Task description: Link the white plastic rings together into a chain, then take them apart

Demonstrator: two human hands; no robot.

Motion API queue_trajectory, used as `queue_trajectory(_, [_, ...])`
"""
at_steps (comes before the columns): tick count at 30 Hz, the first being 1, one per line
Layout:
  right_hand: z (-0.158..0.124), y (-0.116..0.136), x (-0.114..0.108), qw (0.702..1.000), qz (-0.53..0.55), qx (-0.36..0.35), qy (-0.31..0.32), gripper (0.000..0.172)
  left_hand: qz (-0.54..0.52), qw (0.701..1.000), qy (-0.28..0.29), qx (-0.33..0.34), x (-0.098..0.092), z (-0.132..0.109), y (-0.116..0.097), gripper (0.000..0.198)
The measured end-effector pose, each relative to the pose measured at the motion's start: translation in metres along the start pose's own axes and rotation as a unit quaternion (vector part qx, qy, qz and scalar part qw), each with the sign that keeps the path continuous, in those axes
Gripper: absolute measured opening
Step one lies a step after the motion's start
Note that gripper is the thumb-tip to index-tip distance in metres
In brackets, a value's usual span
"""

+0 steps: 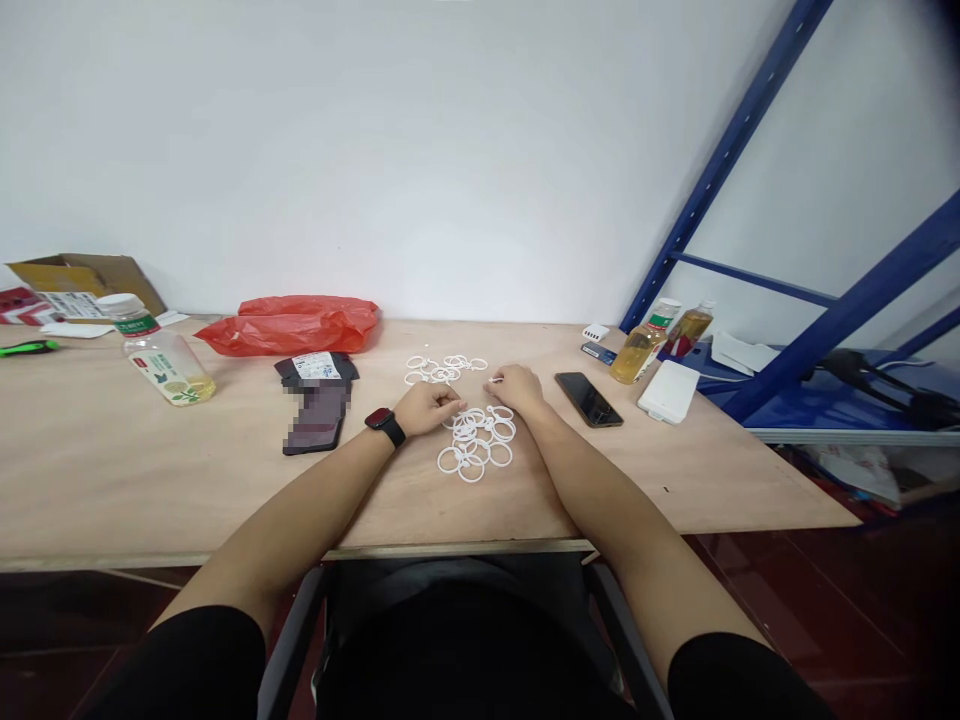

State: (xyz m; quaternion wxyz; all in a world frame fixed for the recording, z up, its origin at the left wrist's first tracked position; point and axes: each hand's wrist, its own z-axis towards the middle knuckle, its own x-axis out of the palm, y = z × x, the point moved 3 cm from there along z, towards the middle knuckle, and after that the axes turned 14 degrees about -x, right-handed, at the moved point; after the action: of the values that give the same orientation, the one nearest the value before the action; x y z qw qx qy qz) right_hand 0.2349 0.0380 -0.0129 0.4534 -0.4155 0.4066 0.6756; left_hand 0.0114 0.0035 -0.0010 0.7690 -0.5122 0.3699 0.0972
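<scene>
Several white rings with small clips lie in a near pile (472, 440) on the wooden table (420, 510), just in front of my hands. A second group of white rings (439, 370) lies farther back. My left hand (429, 407), with a dark watch on the wrist, rests at the upper left edge of the near pile, its fingers curled together; what they pinch is too small to make out. My right hand (516, 385) is at the pile's upper right, its fingers closed on a small white piece (495, 380).
A phone (589, 400), a white box (669, 391) and a drink bottle (645, 342) stand or lie to the right, near a blue metal frame (750, 275). On the left are a dark package (319, 400), a red plastic bag (292, 325) and another bottle (161, 360).
</scene>
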Motion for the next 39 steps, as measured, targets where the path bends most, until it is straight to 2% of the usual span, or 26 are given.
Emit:
queue_trajectory(2, [0.000,0.001,-0.001,1.000,0.001,-0.005,-0.005,0.021,-0.002,1.000,-0.009,-0.002,0.000,0.001,0.002,0.034])
queue_trajectory(5, [-0.002,0.006,-0.007,0.999,0.016,-0.034,-0.029,0.019,0.007,0.999,-0.038,0.001,0.001,0.004,0.004,0.029])
queue_trajectory(10, [-0.007,0.029,-0.022,0.976,0.097,-0.172,-0.094,0.019,0.022,0.994,-0.102,-0.014,0.000,0.007,0.010,0.026])
queue_trajectory(12, [-0.009,0.042,-0.025,0.959,0.121,-0.233,-0.107,0.017,0.037,0.994,-0.104,-0.009,-0.001,0.008,0.011,0.027])
queue_trajectory(15, [-0.013,0.061,-0.026,0.936,0.139,-0.312,-0.086,0.017,0.057,0.994,-0.089,0.014,-0.001,0.007,0.010,0.027])
queue_trajectory(18, [-0.015,0.073,-0.027,0.916,0.149,-0.368,-0.065,0.018,0.078,0.994,-0.073,0.032,-0.001,0.006,0.008,0.022])
queue_trajectory(21, [-0.016,0.077,-0.029,0.898,0.167,-0.399,-0.083,0.018,0.086,0.993,-0.074,0.032,-0.002,0.006,0.007,0.024])
queue_trajectory(26, [-0.017,0.076,-0.028,0.888,0.182,-0.415,-0.080,0.021,0.106,0.990,-0.092,0.024,-0.005,0.006,0.006,0.030])
queue_trajectory(30, [-0.016,0.075,-0.027,0.896,0.172,-0.402,-0.074,0.020,0.120,0.987,-0.103,0.028,-0.006,0.008,0.009,0.029])
queue_trajectory(35, [-0.014,0.066,-0.028,0.916,0.172,-0.351,-0.096,0.019,0.156,0.973,-0.168,-0.002,-0.011,0.016,0.027,0.023])
queue_trajectory(39, [-0.014,0.057,-0.026,0.927,0.199,-0.303,-0.095,0.015,0.192,0.953,-0.229,-0.057,-0.019,0.018,0.043,0.024])
